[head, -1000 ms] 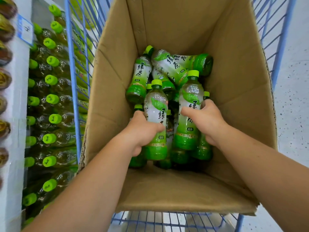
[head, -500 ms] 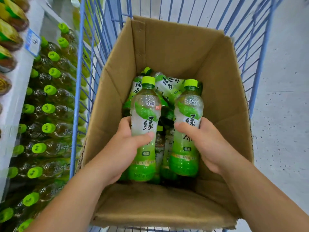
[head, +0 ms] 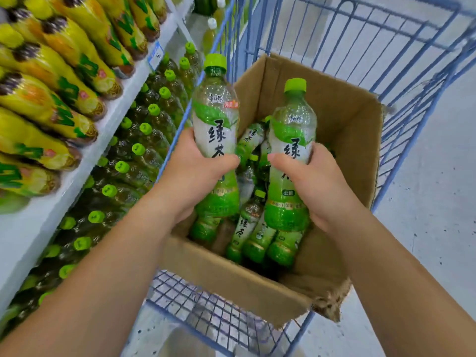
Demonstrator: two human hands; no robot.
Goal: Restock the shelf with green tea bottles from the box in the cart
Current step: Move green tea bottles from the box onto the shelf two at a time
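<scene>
The left forearm (head: pixel 103 266) and right forearm (head: pixel 399 279) are bare along their whole visible length. The left hand (head: pixel 190 173) and right hand (head: pixel 316 181) are bare too. Whether sleeves sit higher up cannot be told.

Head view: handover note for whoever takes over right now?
Hands: left grip holds one green tea bottle upright, right grip holds a second bottle upright; both are over the box in the cart.
Done: these two are picked out of the box.
Left: set both on the shelf to the left, among the green-capped bottles; more bottles lie in the box, to be shelved too.
</scene>
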